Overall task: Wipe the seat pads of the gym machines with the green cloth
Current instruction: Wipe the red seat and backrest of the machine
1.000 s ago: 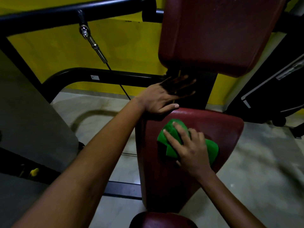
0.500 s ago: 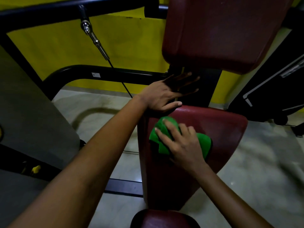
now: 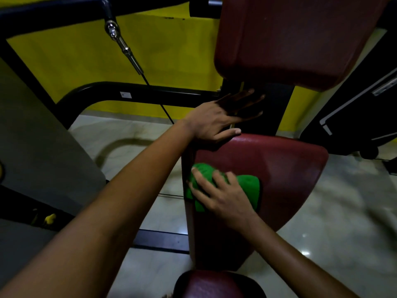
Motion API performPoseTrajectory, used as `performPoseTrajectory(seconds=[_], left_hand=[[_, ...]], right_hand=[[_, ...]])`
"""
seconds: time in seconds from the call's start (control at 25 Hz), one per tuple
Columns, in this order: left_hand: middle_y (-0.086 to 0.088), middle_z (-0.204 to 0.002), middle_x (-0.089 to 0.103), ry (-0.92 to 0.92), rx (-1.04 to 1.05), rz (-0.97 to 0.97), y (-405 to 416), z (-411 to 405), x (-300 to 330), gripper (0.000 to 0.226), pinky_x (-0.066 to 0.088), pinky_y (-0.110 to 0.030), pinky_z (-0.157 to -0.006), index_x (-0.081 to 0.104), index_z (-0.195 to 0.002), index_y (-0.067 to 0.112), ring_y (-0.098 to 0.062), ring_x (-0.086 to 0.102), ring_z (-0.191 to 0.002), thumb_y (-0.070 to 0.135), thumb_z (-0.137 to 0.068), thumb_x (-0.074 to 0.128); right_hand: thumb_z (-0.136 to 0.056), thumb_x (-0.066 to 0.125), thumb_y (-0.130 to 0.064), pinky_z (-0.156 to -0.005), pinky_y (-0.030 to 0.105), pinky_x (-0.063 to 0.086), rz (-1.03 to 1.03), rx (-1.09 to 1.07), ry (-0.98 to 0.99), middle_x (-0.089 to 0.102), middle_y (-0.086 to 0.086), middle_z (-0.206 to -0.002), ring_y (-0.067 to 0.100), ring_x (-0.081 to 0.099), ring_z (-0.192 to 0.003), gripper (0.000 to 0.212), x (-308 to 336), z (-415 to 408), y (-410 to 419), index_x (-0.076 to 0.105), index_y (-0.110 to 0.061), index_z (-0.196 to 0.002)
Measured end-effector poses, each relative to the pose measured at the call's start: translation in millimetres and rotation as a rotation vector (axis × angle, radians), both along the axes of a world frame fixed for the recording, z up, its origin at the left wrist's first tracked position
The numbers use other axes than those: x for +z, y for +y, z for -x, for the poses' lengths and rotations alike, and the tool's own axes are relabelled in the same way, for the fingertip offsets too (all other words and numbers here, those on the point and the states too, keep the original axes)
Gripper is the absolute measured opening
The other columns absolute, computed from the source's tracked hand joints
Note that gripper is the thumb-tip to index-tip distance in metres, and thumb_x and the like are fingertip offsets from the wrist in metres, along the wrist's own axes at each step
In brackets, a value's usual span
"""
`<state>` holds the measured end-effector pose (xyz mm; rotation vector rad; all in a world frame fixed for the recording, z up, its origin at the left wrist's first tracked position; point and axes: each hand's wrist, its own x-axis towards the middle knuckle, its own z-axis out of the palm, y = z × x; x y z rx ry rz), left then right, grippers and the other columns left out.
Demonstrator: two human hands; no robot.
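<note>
So I've got my right hand (image 3: 223, 196) flat on the green cloth (image 3: 247, 188), fingers spread and only slightly bent, pressing it down onto the maroon seat pad (image 3: 285, 175) rather than gripping it. The cloth is bunched up at the left edge of the pad, about midway between its near and far ends. Pressing with the palm makes sense to me: more cloth on the vinyl, more contact per swipe.

My left hand (image 3: 217, 121) is planted at the far left corner of the same pad, fingers straight and splayed out toward the dark frame post (image 3: 281, 108) behind it, thumb lying along the pad's far edge. It holds nothing; looks like pure bracing so I can lean in.

Around it: the back pad (image 3: 296, 39) hangs over the far end, which I reckon will crowd my knuckles if I wipe up there. A cable with a metal fitting (image 3: 124, 48) runs diagonally on the far left, with the black frame tube (image 3: 133, 91) below it in front of the yellow wall (image 3: 86, 57). Another maroon pad (image 3: 214, 284) pokes in at the near edge. The right side of the seat pad appears not yet covered.
</note>
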<state>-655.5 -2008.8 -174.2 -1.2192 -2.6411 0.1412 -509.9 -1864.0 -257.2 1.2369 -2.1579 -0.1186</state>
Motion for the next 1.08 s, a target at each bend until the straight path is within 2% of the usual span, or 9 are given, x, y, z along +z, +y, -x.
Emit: performPoseTrajectory(seconds=[0.08, 0.16, 0.2, 0.28, 0.4, 0.6, 0.72, 0.84, 1.08], left_hand=[[-0.016, -0.137, 0.052, -0.001, 0.032, -0.007, 0, -2, 0, 0.068, 0.032, -0.04, -0.104, 0.016, -0.151, 0.034, -0.029, 0.038, -0.135, 0.06, -0.093, -0.007], [-0.017, -0.147, 0.039, 0.022, -0.024, -0.091, 0, -10, 6, 0.059, 0.029, -0.036, -0.105, 0.025, -0.15, 0.029, -0.031, 0.029, -0.14, 0.052, -0.098, 0.01], [-0.016, -0.152, 0.031, 0.024, -0.079, -0.146, 0, -14, 5, 0.054, 0.025, -0.033, -0.105, 0.029, -0.149, 0.026, -0.031, 0.022, -0.142, 0.046, -0.099, 0.019], [-0.01, -0.157, 0.021, -0.056, -0.161, -0.172, -3, -24, 0, 0.053, 0.024, -0.036, -0.108, 0.028, -0.149, 0.024, -0.031, 0.013, -0.145, 0.043, -0.1, 0.024], [-0.005, -0.157, 0.023, -0.143, -0.207, -0.159, -14, -40, -13, 0.055, 0.032, -0.038, -0.108, 0.021, -0.151, 0.018, -0.027, 0.026, -0.141, 0.042, -0.101, 0.021], [-0.004, -0.158, 0.02, -0.012, -0.15, -0.125, -17, -58, -19, 0.057, 0.033, -0.046, -0.108, 0.019, -0.152, 0.017, -0.026, 0.035, -0.135, 0.043, -0.102, 0.019], [-0.005, -0.158, 0.019, 0.101, -0.089, -0.121, -12, -69, -29, 0.056, 0.023, -0.046, -0.114, 0.019, -0.152, 0.015, -0.023, 0.024, -0.143, 0.041, -0.102, 0.024], [-0.005, -0.157, 0.022, 0.227, -0.005, -0.125, -13, -80, -40, 0.053, 0.022, -0.045, -0.115, 0.023, -0.151, 0.017, -0.022, 0.022, -0.144, 0.039, -0.102, 0.025], [-0.004, -0.157, 0.024, 0.33, 0.02, -0.127, -10, -81, -47, 0.05, 0.026, -0.042, -0.114, 0.024, -0.151, 0.021, -0.024, 0.03, -0.141, 0.038, -0.103, 0.023]], right_hand=[[-0.088, 0.042, -0.021, -0.073, 0.039, 0.033, -0.152, 0.095, -0.016, 0.056, 0.006, -0.133, 0.03, 0.048, -0.093, 0.03, -22, -19, 5, 0.068, -0.022, -0.103], [-0.086, 0.042, -0.022, -0.074, 0.039, 0.033, -0.209, 0.109, -0.05, 0.056, 0.006, -0.132, 0.03, 0.051, -0.092, 0.03, -22, -20, 10, 0.068, -0.023, -0.102], [-0.087, 0.043, -0.021, -0.073, 0.038, 0.033, -0.165, 0.088, -0.06, 0.055, 0.007, -0.132, 0.03, 0.052, -0.092, 0.03, -16, -15, 11, 0.067, -0.023, -0.105], [-0.09, 0.046, -0.017, -0.069, 0.038, 0.035, -0.003, -0.019, -0.048, 0.052, 0.011, -0.133, 0.032, 0.05, -0.092, 0.032, -1, -2, 13, 0.062, -0.022, -0.117], [-0.093, 0.048, -0.016, -0.066, 0.037, 0.037, 0.108, -0.095, -0.022, 0.052, 0.012, -0.133, 0.032, 0.048, -0.091, 0.032, -13, -5, 16, 0.061, -0.022, -0.121], [-0.086, 0.049, -0.022, -0.07, 0.038, 0.038, -0.304, 0.134, -0.049, 0.054, 0.004, -0.132, 0.029, 0.05, -0.093, 0.024, -62, -35, 33, 0.069, -0.026, -0.099], [-0.09, 0.044, -0.017, -0.069, 0.038, 0.036, -0.123, 0.029, -0.047, 0.05, 0.009, -0.131, 0.032, 0.054, -0.091, 0.028, -39, -25, 29, 0.066, -0.022, -0.107], [-0.095, 0.043, -0.016, -0.066, 0.038, 0.036, 0.096, -0.096, -0.02, 0.051, 0.012, -0.133, 0.032, 0.048, -0.092, 0.031, -26, -19, 23, 0.061, -0.021, -0.119], [-0.091, 0.043, -0.017, -0.072, 0.039, 0.034, -0.145, 0.065, -0.037, 0.057, 0.007, -0.133, 0.032, 0.048, -0.095, 0.029, -93, -48, 44, 0.069, -0.021, -0.104]])
